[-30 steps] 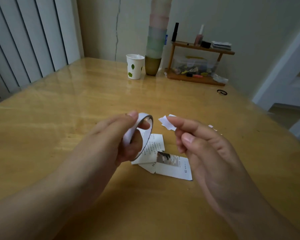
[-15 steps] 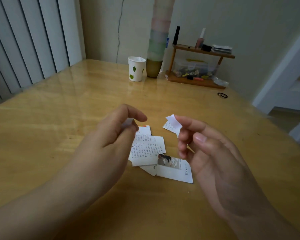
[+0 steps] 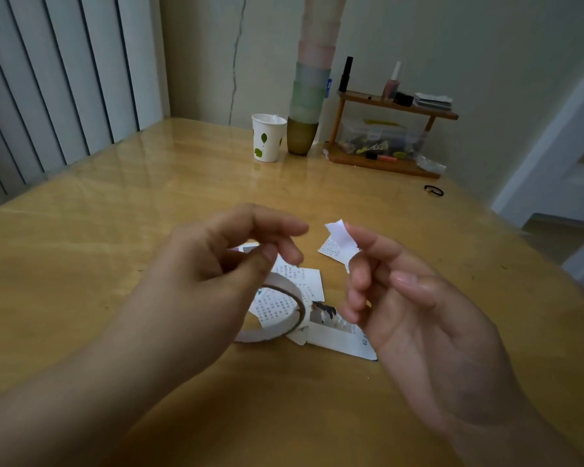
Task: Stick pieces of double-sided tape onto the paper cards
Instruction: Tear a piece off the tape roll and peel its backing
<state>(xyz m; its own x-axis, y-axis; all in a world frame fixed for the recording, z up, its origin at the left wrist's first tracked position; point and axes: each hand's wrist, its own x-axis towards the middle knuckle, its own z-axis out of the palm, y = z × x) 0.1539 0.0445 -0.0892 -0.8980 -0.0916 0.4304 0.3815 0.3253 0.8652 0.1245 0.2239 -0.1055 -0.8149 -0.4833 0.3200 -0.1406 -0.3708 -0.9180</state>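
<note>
Blinds hang at the far left, and below them the wooden tabletop runs across the whole view. Coming rightward, the left hand hovers above the tabletop with its fingers loosely curled and thumb near the fingertips; it appears to hold nothing. Just under and to the right of it, the tape roll lies on the paper cards, a small loose pile of printed pieces in the middle of the tabletop, one of them with a dark picture showing beside the roll. Farther right, the right hand is raised above the cards, palm turned inward, and grips a small white tape piece between its thumb and fingertips, the piece sticking up and leftward from the fingers. Another printed scrap lies on the tabletop just behind that piece. The cards sit below and to the left of the tape piece, between the two hands, so the right hand looks the one to bring the piece down and leftward onto a card, while the nearer left hand could steady the pile. At the back stand a paper cup and a wooden shelf.
</note>
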